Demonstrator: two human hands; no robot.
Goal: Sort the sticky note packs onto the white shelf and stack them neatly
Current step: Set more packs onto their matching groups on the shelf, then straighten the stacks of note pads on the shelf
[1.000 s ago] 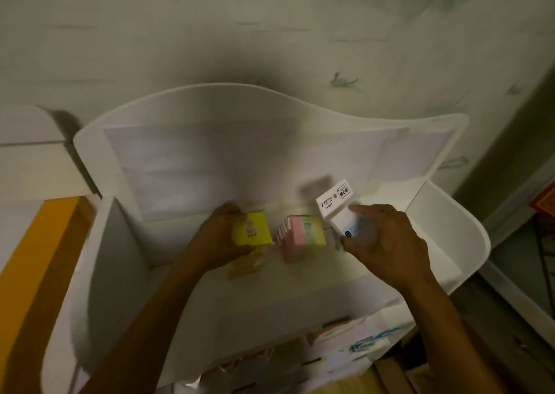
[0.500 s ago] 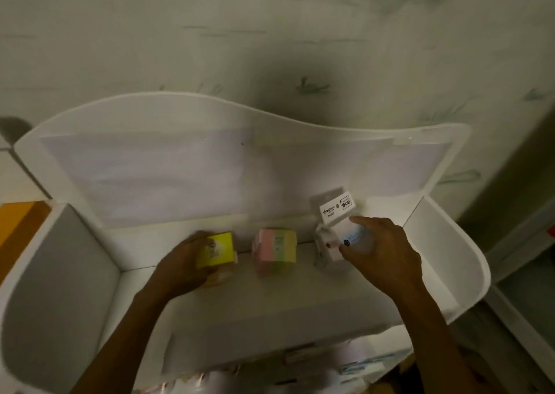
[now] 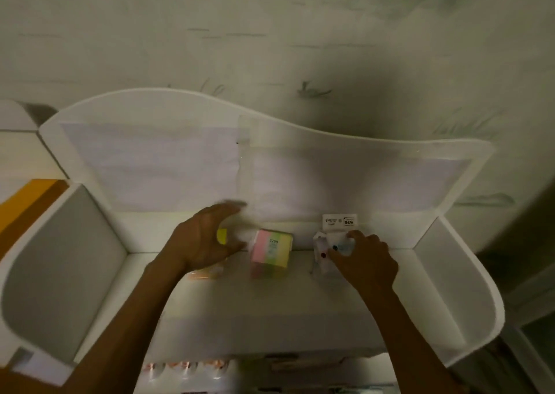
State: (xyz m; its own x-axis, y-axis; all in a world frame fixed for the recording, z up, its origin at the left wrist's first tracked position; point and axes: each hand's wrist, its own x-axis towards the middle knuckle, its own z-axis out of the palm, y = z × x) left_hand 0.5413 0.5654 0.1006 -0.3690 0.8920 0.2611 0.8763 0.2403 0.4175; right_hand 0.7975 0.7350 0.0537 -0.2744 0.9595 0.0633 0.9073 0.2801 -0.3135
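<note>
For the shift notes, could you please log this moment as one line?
left hand: open beside small yellow pack | right hand: grips white wrapped pack | pink-green-yellow pack: free on white shelf

white shelf (image 3: 426, 276), yellow pack (image 3: 222, 236), pink-green-yellow striped pack (image 3: 271, 251).

Dim, greenish low-light frame, grainy. Dark soft shadow on wall (image 3: 345, 117) at 1 o'clock, corners fall off darker. Left hand (image 3: 204, 240) motion-blurred at the fingertips. Wide-angle bowing curves the white shelf (image 3: 450, 273) edges toward 4 and 8 o'clock.
</note>
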